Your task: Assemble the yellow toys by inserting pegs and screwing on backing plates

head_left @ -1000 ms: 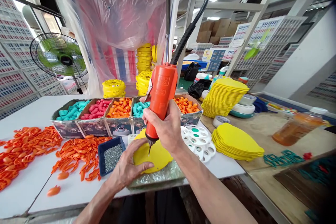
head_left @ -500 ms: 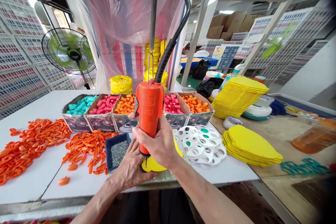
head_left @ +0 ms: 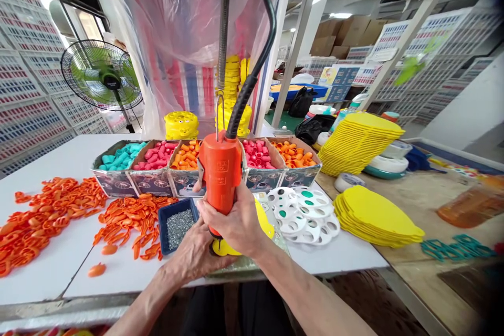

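Note:
My right hand (head_left: 240, 220) is wrapped around an orange electric screwdriver (head_left: 220, 173), which hangs upright from a spring and a black cable. Its bit points down at a yellow plastic piece (head_left: 227, 248) on the table in front of me. Low beside the bit, my left hand (head_left: 192, 249) grips the near left side of that piece, its fingertips partly hidden behind the screwdriver. Just left of this hand sits a dark blue tray (head_left: 161, 220) of small metal screws (head_left: 179, 228). Both hands cover much of the yellow piece.
Boxes of teal (head_left: 122, 156), pink and orange parts line the back of the table. Orange plastic parts (head_left: 137, 220) lie in heaps on the left. White discs with holes (head_left: 303, 215) and stacked yellow plates (head_left: 374, 218) are on the right. A fan (head_left: 102, 74) stands behind.
The screwdriver has come down and slightly left in my right hand, its bit closer to the yellow piece. My left hand stays in nearly the same place.

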A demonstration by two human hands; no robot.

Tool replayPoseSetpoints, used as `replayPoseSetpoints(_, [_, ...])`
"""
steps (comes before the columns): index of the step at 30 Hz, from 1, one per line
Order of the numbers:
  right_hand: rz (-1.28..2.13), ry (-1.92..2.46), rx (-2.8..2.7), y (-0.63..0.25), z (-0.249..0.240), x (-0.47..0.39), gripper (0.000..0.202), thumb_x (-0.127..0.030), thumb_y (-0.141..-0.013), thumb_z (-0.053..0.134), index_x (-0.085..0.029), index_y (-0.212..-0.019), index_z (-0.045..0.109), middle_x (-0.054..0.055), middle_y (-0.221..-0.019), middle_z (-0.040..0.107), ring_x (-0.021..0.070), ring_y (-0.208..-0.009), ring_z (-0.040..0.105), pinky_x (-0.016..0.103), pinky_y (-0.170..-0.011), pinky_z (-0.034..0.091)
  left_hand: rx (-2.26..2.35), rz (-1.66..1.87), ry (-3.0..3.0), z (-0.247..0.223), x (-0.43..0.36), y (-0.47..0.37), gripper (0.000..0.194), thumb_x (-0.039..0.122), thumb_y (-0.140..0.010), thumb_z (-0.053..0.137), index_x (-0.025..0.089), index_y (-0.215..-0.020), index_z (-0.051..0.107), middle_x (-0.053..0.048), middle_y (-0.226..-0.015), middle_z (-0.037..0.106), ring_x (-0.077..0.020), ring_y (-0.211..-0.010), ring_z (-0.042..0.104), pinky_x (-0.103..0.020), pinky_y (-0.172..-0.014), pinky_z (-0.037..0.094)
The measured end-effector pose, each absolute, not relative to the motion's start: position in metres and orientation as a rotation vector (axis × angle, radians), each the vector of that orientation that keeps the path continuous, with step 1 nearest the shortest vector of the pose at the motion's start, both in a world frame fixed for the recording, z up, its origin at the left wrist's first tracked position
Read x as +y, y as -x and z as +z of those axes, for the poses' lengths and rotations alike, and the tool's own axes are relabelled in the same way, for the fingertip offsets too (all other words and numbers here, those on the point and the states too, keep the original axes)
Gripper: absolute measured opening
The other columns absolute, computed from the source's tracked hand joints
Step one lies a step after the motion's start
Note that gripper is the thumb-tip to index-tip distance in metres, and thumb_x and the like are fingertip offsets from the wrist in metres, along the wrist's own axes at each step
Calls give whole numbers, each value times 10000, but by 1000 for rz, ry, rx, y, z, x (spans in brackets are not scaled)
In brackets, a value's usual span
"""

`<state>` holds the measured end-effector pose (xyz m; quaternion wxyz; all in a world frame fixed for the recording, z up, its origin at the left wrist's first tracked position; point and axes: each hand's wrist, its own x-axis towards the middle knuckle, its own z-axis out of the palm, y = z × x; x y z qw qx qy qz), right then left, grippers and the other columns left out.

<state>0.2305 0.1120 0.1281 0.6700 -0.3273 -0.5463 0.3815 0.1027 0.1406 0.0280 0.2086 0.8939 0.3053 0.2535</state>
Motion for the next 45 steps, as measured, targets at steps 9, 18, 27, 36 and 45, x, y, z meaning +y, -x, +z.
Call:
replayPoseSetpoints(9, [939,698,-1215,-231,132,111,238,-215,-723,716,-224,-932,604,28,-926,690,160,-733,621,312,-696,554,868,733,-2489,36,136,-103,360,342,-753,808,186,-1071,740,-129,-1119,768,-374,-1146,658,-476,-950,589])
replayPoseSetpoints(18, [762,725,-1146,-257,156,112,331,-270,-795,746,-234,-1099,620,25,-985,708,132,-666,614,292,-627,556,811,744,-2531,46,146,-77,658,361,-812,747,212,-1420,546,-151,-1504,545,-367,-1404,474,-546,-1141,435])
replayPoseSetpoints(27, [692,699,-1151,-280,162,115,377,-239,-796,743,-236,-1144,597,20,-1046,715,112,-647,605,277,-597,556,1289,350,-2595,21,185,-32,209,234,-853,642,227,-1009,780,-92,-990,763,-305,-982,679,-408,-855,529])
replayPoseSetpoints(36, [676,745,-1159,-282,156,117,364,-263,-808,747,-241,-1141,601,14,-1051,688,113,-643,590,284,-604,543,1335,131,-2672,20,192,-44,224,171,-927,527,201,-889,747,-93,-939,733,-286,-990,648,-368,-844,475])
replayPoseSetpoints(45, [675,742,-1153,-283,153,119,349,-270,-805,748,-247,-1125,609,15,-1055,682,112,-637,586,296,-600,551,1256,90,-2721,20,197,-47,188,203,-922,571,195,-879,753,-93,-946,735,-306,-980,640,-385,-834,467])
